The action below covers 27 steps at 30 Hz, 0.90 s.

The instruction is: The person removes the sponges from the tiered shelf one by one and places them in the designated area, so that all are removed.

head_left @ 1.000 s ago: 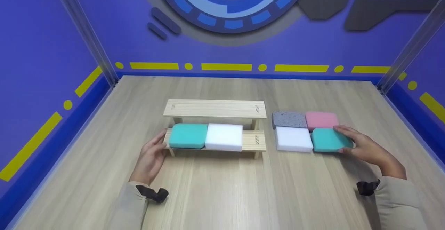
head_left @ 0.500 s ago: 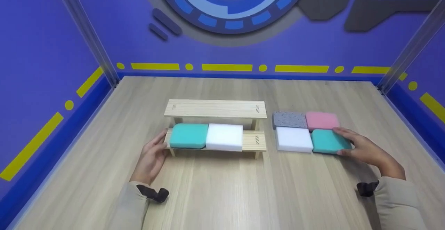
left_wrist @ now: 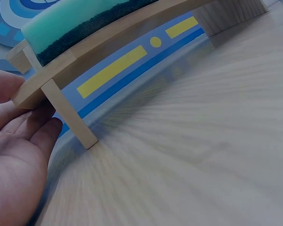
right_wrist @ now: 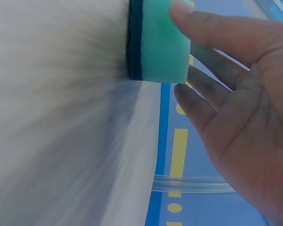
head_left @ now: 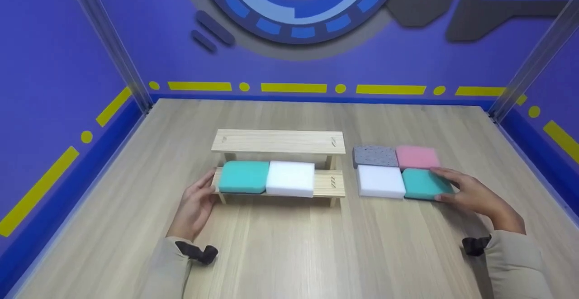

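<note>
My left hand (head_left: 194, 206) grips the left end of a two-tier wooden rack (head_left: 329, 182), thumb on the lower shelf board and fingers curled beneath it. On that shelf lie a green sponge (head_left: 244, 177) and, to its right, a white sponge (head_left: 290, 179). The left wrist view shows a dark scouring layer under the shelf's green sponge (left_wrist: 85, 29). Over on the right, my right hand (head_left: 477, 196) holds another green sponge (head_left: 424, 184) by its right end, thumb at the near side and fingers at the far side. Its dark layer faces the table in the right wrist view.
A second white sponge (head_left: 381, 181) lies left of the held green one. Behind these two are a grey speckled sponge (head_left: 375, 156) and a pink sponge (head_left: 417, 157). The rack's upper shelf (head_left: 278, 141) is bare. Blue printed panels (head_left: 298, 70) enclose the wooden table (head_left: 289, 249).
My right hand and its green sponge have shifted slightly left and nearer, closer against the white sponge. My left hand and the rack have stayed in place.
</note>
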Tool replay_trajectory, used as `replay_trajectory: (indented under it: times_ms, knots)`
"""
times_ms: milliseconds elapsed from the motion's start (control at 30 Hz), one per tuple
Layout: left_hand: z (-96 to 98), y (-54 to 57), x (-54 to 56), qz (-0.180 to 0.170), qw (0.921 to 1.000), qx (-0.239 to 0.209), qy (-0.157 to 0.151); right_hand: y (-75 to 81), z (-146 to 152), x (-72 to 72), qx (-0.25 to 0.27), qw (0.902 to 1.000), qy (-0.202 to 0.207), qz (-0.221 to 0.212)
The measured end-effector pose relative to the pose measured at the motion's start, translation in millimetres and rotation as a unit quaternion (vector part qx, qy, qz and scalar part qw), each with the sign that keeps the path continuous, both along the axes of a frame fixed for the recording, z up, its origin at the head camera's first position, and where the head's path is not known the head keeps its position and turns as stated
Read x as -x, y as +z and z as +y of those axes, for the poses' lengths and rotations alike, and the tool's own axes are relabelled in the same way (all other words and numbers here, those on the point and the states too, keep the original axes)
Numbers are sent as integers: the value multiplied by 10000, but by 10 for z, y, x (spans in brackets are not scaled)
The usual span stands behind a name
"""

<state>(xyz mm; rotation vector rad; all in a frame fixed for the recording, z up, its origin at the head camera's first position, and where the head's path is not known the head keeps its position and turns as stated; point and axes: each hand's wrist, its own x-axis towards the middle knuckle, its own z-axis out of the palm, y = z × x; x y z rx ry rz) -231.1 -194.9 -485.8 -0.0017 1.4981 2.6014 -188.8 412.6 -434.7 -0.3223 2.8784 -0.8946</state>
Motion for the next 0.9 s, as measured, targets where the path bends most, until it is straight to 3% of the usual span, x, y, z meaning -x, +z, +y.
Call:
replay_trajectory:
  times_ms: [267,667,900]
  knots:
    - [1,17,-15,1,10000,-40,7,37,-28,-16,170,9998,-113,-21]
    - [6,31,1,-140,9999,-9,-3,105,-139,-3,227,9984,-179,483]
    - [8,19,-4,-116,9999,-8,23,177,-249,46,255,9985,-237,412]
